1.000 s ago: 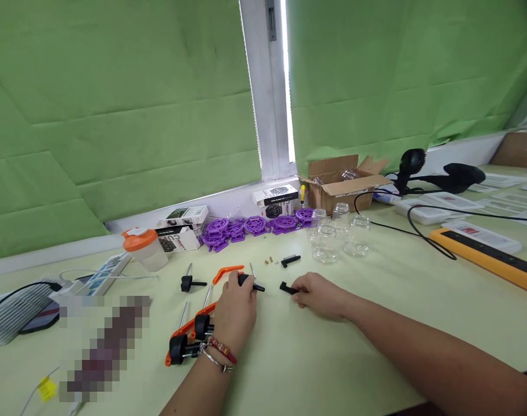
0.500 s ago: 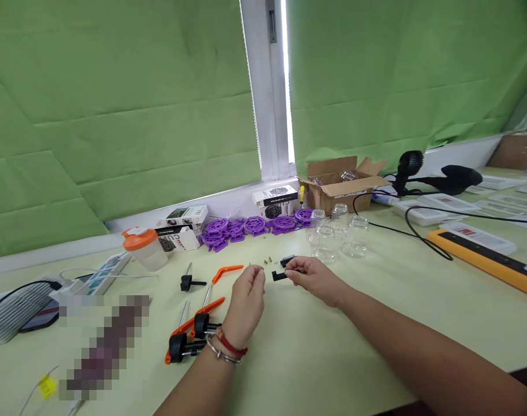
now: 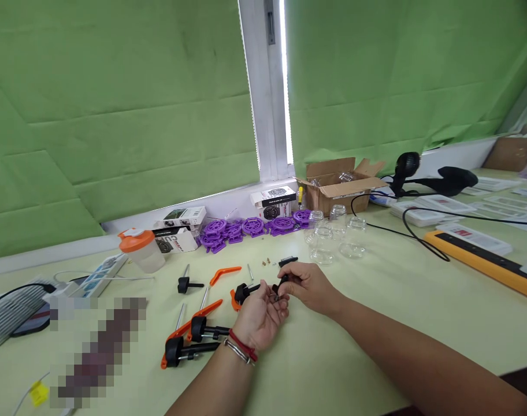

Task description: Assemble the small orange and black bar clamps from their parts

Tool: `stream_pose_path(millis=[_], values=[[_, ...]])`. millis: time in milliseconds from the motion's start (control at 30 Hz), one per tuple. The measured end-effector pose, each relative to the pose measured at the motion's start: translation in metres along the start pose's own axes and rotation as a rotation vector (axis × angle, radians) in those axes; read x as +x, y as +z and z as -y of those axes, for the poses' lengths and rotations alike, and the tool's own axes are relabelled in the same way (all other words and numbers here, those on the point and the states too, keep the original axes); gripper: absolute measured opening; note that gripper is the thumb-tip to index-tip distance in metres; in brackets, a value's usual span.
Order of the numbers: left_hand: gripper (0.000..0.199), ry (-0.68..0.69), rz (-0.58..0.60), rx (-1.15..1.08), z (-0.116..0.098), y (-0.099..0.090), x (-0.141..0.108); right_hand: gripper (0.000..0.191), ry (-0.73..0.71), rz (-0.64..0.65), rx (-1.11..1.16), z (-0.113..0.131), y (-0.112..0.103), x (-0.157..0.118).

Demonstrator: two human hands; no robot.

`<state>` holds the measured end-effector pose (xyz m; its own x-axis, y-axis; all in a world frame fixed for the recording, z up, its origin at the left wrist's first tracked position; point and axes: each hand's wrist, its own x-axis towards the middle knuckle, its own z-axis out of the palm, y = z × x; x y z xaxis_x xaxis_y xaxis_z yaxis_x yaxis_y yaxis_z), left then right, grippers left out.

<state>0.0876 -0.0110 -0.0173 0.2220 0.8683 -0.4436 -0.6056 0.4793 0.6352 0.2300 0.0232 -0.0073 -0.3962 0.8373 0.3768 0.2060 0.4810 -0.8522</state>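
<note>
My right hand [image 3: 310,287] pinches a small black plastic piece [image 3: 282,282] between thumb and fingertips. Right beside it my left hand [image 3: 263,316] is turned palm up, its fingers curled in to meet the black piece; what they grip is too small to make out. A black knob with a stem [image 3: 242,293] and an orange part lie just behind my left thumb. A black ridged strip [image 3: 288,261] rests beyond my right hand. Tiny brass pieces [image 3: 266,262] and a metal pin [image 3: 250,272] are on the table ahead.
To the left lie orange levers [image 3: 224,274] and black knobs with metal rods [image 3: 175,351]. Purple wheel-like parts [image 3: 252,226], clear jars [image 3: 353,240] and a cardboard box [image 3: 333,193] line the back. An orange-lidded cup [image 3: 141,249] stands at left; a yellow-black bar [image 3: 484,260] at right.
My left hand has turned palm up and moved right and down, uncovering the knob and pin behind it. The black piece in my right hand has been brought to the left fingers.
</note>
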Motion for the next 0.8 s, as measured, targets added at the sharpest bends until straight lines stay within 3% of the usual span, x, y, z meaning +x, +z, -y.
stream_pose_path(millis=[133,233,367,467,600,800], values=[[0.01,0.049,-0.047,0.043,-0.003,-0.001,0.0,0.028,0.152,-0.169,0.194,-0.011,0.001,0.007],[0.013,0.136,-0.061,0.08,-0.006,-0.004,0.0,0.037,0.361,-0.224,0.283,-0.029,-0.002,0.011],[0.017,0.176,-0.092,0.085,-0.01,-0.007,-0.001,0.037,0.538,-0.245,0.106,-0.057,-0.009,0.014],[0.019,0.189,-0.087,0.088,-0.012,-0.008,-0.001,0.034,0.516,-0.22,-0.174,-0.067,-0.013,0.015],[0.02,0.205,-0.09,0.095,-0.013,-0.01,-0.001,0.028,0.434,-0.163,-0.567,-0.063,-0.013,0.019],[0.019,0.236,-0.113,0.12,-0.013,-0.009,-0.001,0.02,0.381,-0.03,-0.692,-0.057,-0.014,0.023]])
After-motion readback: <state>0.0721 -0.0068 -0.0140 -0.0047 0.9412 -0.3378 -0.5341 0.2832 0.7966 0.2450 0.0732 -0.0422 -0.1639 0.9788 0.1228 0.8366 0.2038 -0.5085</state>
